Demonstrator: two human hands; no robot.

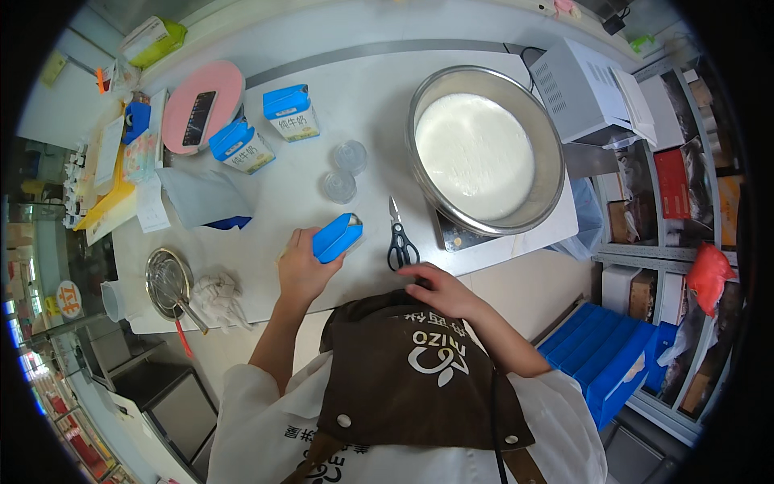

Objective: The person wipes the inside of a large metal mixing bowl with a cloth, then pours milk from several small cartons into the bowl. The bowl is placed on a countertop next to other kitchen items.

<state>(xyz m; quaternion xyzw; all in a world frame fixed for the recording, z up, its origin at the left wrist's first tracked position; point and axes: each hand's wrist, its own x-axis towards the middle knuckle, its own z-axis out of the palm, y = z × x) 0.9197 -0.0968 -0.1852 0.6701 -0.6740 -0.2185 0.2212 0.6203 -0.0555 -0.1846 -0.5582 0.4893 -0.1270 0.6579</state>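
Note:
My left hand (306,264) grips a blue-topped milk carton (337,238), tilted above the white table. My right hand (440,290) is near the table's front edge, fingers apart, by the handles of black-handled scissors (401,242) that lie with blades pointing away; whether a fingertip touches them I cannot tell. A large steel bowl (417,175) of white liquid (478,154) rests on a black scale or hotplate (462,236) at the right. Two more milk cartons (292,115) (245,148) stand at the back left. Two clear plastic cups or lids (351,156) lie between cartons and bowl.
At the left are a pink turntable (224,91) with a phone (199,118) on it, a grey bag (202,195), a steel bowl with a whisk (169,281) and a crumpled cloth (219,300). A white appliance (577,91) stands at the back right, beside loaded shelves (659,251).

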